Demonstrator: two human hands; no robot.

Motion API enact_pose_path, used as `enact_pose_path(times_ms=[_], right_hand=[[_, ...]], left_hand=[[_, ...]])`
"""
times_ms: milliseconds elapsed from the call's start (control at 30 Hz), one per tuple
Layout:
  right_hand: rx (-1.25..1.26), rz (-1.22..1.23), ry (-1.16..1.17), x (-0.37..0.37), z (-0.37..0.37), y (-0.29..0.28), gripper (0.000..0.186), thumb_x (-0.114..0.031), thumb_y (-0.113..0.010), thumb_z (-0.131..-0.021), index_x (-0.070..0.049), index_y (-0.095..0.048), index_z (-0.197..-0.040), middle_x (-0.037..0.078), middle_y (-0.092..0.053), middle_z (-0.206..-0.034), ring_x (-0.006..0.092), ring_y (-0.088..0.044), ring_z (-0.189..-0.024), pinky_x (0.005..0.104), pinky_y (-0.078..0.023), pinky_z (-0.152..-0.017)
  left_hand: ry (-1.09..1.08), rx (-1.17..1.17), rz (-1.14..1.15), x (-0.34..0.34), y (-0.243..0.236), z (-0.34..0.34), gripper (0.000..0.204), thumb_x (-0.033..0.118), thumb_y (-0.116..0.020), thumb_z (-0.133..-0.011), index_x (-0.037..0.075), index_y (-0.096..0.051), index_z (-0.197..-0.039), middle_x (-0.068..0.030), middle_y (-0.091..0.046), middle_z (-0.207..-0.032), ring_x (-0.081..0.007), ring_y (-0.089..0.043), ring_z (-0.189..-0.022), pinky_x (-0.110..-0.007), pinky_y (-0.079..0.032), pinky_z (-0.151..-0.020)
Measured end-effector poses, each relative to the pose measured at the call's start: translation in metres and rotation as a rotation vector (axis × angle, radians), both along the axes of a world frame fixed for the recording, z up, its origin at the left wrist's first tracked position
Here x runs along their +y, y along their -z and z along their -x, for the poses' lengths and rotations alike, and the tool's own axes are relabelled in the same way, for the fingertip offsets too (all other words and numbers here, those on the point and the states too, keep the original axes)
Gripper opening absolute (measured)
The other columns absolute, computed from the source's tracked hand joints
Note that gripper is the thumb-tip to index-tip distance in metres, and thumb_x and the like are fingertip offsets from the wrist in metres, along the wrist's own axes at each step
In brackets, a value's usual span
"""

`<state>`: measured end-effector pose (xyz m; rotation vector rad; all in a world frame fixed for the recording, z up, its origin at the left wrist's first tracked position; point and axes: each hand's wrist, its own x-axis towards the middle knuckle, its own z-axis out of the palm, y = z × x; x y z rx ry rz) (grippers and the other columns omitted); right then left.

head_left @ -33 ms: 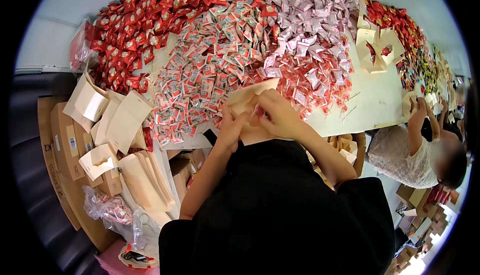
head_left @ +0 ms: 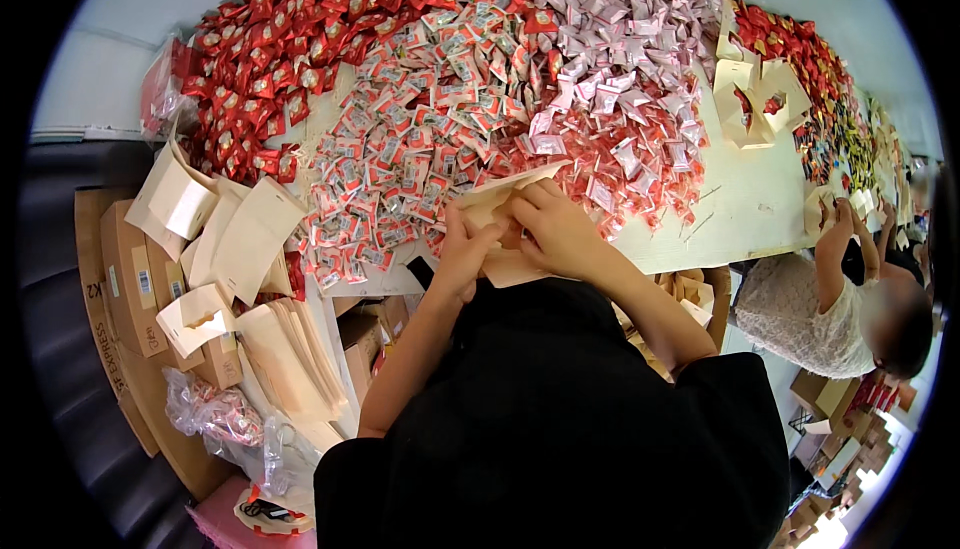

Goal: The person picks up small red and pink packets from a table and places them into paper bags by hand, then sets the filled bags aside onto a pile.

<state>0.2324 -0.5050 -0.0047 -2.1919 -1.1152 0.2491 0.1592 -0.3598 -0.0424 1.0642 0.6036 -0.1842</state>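
Observation:
Close to my body, at the table's near edge, both hands are on a pale kraft paper box (head_left: 512, 268) with its upper flap raised. My left hand (head_left: 468, 252) grips its left side, fingers bent inward. On the right side, my right hand (head_left: 553, 230) has its fingers curled over the edge and into the opening. The fingers hide most of the inside, so I cannot make out what lies there. Just beyond the box are heaps of red-and-white wrapped sweets (head_left: 410, 164) and clear-wrapped red sweets (head_left: 625, 174).
Red packets (head_left: 270, 59) and pale pink packets (head_left: 630, 14) are heaped farther back. Two open boxes (head_left: 738, 89) stand right on the white table (head_left: 660, 244). Flat kraft sheets (head_left: 285, 359), cartons (head_left: 125, 269) and a plastic bag (head_left: 215, 414) lie left. A co-worker (head_left: 805, 299) is at right.
My right fingers have shifted slightly at the box opening. A bit of red and pale wrapper that showed by the fingertips is no longer visible. The box's upper flap has turned a little.

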Motion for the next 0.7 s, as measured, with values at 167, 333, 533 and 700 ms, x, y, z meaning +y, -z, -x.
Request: enact_pose_path(times_ms=[167, 333, 533, 700], right_hand=[[0.134, -0.174, -0.009, 0.001, -0.005, -0.012, 0.042, 0.0, -0.062, -0.062, -0.003, -0.05, -0.103, 0.013, -0.05, -0.099, 0.0281, -0.05, -0.094, 0.0341, -0.043, -0.081], [0.51, -0.454, 0.109, -0.005, -0.022, -0.027, 0.049, -0.002, -0.06, -0.064, -0.001, -0.046, -0.111, 0.017, -0.046, -0.109, 0.0303, -0.045, -0.108, 0.0344, -0.039, -0.089], [0.096, -0.184, -0.138, 0.005, -0.011, -0.02, 0.058, -0.007, -0.066, -0.065, -0.004, -0.042, -0.117, 0.018, -0.041, -0.115, 0.0331, -0.045, -0.107, 0.0376, -0.04, -0.089], [-0.012, -0.123, -0.049, -0.014, -0.009, -0.02, 0.051, -0.01, -0.069, -0.062, -0.004, -0.049, -0.109, 0.013, -0.048, -0.11, 0.0303, -0.049, -0.101, 0.0382, -0.041, -0.084]], left_hand=[[-0.027, -0.004, 0.118, 0.002, -0.006, -0.001, 0.052, 0.005, -0.059, -0.078, 0.007, -0.027, -0.119, -0.012, -0.045, -0.11, -0.0188, -0.052, -0.099, -0.03, -0.049, -0.076], [0.019, -0.031, 0.184, -0.001, -0.005, -0.002, 0.049, 0.005, -0.057, -0.08, 0.008, -0.027, -0.119, -0.011, -0.046, -0.111, -0.0184, -0.053, -0.099, -0.03, -0.049, -0.077], [0.018, -0.092, 0.152, 0.002, -0.004, -0.004, 0.052, 0.004, -0.057, -0.08, 0.008, -0.025, -0.12, -0.0107, -0.045, -0.114, -0.018, -0.051, -0.102, -0.03, -0.048, -0.08], [-0.041, -0.079, 0.242, 0.003, -0.01, -0.004, 0.051, 0.004, -0.057, -0.08, 0.008, -0.026, -0.12, -0.0094, -0.045, -0.115, -0.0166, -0.049, -0.104, -0.029, -0.046, -0.083]])
